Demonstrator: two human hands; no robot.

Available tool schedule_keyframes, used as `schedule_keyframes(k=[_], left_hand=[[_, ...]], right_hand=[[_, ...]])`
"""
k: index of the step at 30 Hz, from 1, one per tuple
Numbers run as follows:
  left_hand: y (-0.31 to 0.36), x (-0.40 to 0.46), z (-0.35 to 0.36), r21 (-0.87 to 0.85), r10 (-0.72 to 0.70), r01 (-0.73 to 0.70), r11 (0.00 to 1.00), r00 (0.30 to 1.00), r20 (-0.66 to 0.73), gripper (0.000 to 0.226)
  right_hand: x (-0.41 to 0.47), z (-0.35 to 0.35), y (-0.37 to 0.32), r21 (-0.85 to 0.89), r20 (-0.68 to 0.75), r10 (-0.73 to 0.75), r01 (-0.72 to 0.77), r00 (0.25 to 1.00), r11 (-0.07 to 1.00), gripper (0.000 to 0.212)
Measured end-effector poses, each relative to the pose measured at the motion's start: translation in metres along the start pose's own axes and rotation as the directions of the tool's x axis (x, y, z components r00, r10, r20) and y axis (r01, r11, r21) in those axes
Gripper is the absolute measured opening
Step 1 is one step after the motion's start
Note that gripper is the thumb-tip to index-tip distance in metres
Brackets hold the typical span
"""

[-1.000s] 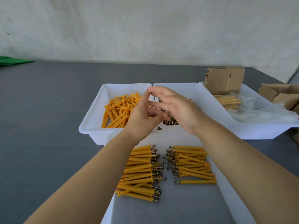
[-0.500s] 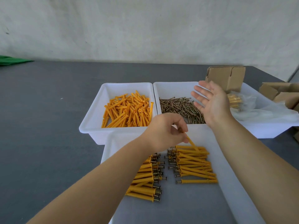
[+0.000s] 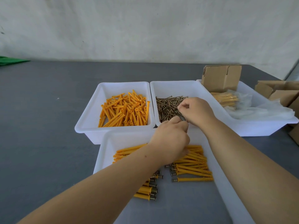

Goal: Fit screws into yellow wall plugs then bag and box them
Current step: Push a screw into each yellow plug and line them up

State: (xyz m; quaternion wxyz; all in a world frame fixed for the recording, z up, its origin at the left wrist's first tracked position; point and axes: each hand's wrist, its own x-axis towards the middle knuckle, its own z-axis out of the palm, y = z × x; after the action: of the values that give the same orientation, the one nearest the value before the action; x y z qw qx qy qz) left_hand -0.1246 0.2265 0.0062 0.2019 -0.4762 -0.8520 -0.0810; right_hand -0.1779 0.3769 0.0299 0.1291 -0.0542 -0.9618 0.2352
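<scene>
Fingers of my right hand [image 3: 196,109] curl over the loose brown metal screws [image 3: 166,106] in the white plastic tray [image 3: 176,85] — nearest, directly beneath; left hand [image 3: 171,139] curled just behind, contents hidden.

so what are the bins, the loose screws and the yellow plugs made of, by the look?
Bins: likely moulded plastic, white, smooth, slightly glossy, rounded rims.
Loose screws: metal, apparently with a brownish or brassy coating; thin shanks, flat heads.
Yellow plugs: plastic, matte orange-yellow, hollow open ends.

grey table [image 3: 48,126], perhaps green cloth [image 3: 11,60] far left.
</scene>
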Motion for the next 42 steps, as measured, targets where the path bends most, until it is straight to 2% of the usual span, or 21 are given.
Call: schedule_keyframes(k=[2, 4, 6, 7, 9, 11, 13, 16, 20, 24, 28, 31, 33, 35, 38, 40, 42], left_hand=[[-0.007, 0.0, -0.005, -0.171, -0.098, 0.093, 0.981, 0.995, -0.02, 0.025], [-0.018, -0.001, -0.013, -0.269, -0.258, 0.219, 0.938, 0.958, -0.122, 0.025], [-0.035, -0.003, -0.019, -0.261, -0.421, 0.362, 0.895, 0.88, -0.221, 0.022], [-0.047, -0.006, -0.02, -0.224, -0.495, 0.45, 0.864, 0.839, -0.225, 0.021], [-0.069, -0.013, -0.023, -0.097, -0.651, 0.644, 0.759, 0.751, -0.106, 0.024], [-0.083, -0.019, -0.024, 0.04, -0.784, 0.787, 0.616, 0.607, 0.128, 0.028], [-0.09, -0.018, -0.023, 0.134, -0.816, 0.835, 0.534, 0.466, 0.343, 0.035], [-0.096, -0.013, -0.018, 0.194, -0.773, 0.83, 0.523, 0.366, 0.519, 0.055], [-0.102, -0.013, -0.014, 0.169, -0.727, 0.821, 0.545, 0.362, 0.583, 0.067], [-0.104, -0.012, -0.012, 0.13, -0.715, 0.829, 0.544, 0.376, 0.589, 0.067], [-0.105, -0.012, -0.012, 0.124, -0.709, 0.822, 0.556, 0.391, 0.587, 0.065], [-0.104, -0.012, -0.013, 0.117, -0.707, 0.828, 0.548, 0.385, 0.593, 0.065], [-0.102, -0.012, -0.015, 0.104, -0.708, 0.835, 0.541, 0.385, 0.592, 0.062], [-0.101, -0.012, -0.016, 0.073, -0.709, 0.838, 0.541, 0.408, 0.575, 0.053], [-0.102, -0.013, -0.013, 0.009, -0.762, 0.86, 0.511, 0.448, 0.467, 0.036], [-0.102, -0.016, -0.013, -0.029, -0.829, 0.882, 0.471, 0.454, 0.327, 0.036], [-0.102, -0.018, -0.014, -0.047, -0.856, 0.874, 0.485, 0.485, 0.18, 0.03]], right_hand=[[0.001, 0.0, 0.0, -0.091, 0.024, 0.047, -0.045, 0.999, 0.995, 0.024], [0.002, 0.0, 0.002, -0.157, 0.092, 0.091, -0.076, 0.992, 0.985, 0.023], [0.007, 0.002, 0.004, -0.207, 0.265, 0.128, -0.073, 0.956, 0.976, 0.026], [0.009, 0.003, 0.003, -0.234, 0.37, 0.149, -0.063, 0.917, 0.97, 0.028], [0.013, 0.002, -0.001, -0.291, 0.538, 0.188, -0.028, 0.822, 0.956, 0.035], [0.014, 0.0, -0.007, -0.326, 0.633, 0.188, 0.038, 0.751, 0.944, 0.038], [0.012, -0.003, -0.011, -0.336, 0.683, 0.172, 0.096, 0.71, 0.937, 0.038], [0.011, -0.004, -0.011, -0.321, 0.701, 0.167, 0.097, 0.693, 0.942, 0.038], [0.014, -0.001, -0.008, -0.284, 0.703, 0.154, 0.076, 0.694, 0.956, 0.028], [0.015, -0.001, -0.007, -0.294, 0.679, 0.114, 0.126, 0.726, 0.947, 0.034], [0.012, -0.006, -0.005, -0.232, 0.681, 0.069, 0.126, 0.729, 0.965, 0.036], [0.008, -0.01, -0.005, -0.123, 0.662, 0.026, 0.074, 0.749, 0.99, 0.029], [0.006, -0.013, 0.0, 0.04, 0.596, 0.029, -0.065, 0.802, 0.997, 0.022], [0.005, -0.014, 0.008, 0.169, 0.521, 0.02, -0.126, 0.853, 0.977, 0.016], [0.002, -0.014, 0.013, 0.267, 0.395, 0.002, -0.117, 0.919, 0.957, 0.005], [0.001, -0.013, 0.014, 0.3, 0.287, 0.002, -0.092, 0.958, 0.949, 0.006], [0.0, -0.01, 0.014, 0.326, 0.195, 0.02, -0.085, 0.981, 0.942, 0.01]])
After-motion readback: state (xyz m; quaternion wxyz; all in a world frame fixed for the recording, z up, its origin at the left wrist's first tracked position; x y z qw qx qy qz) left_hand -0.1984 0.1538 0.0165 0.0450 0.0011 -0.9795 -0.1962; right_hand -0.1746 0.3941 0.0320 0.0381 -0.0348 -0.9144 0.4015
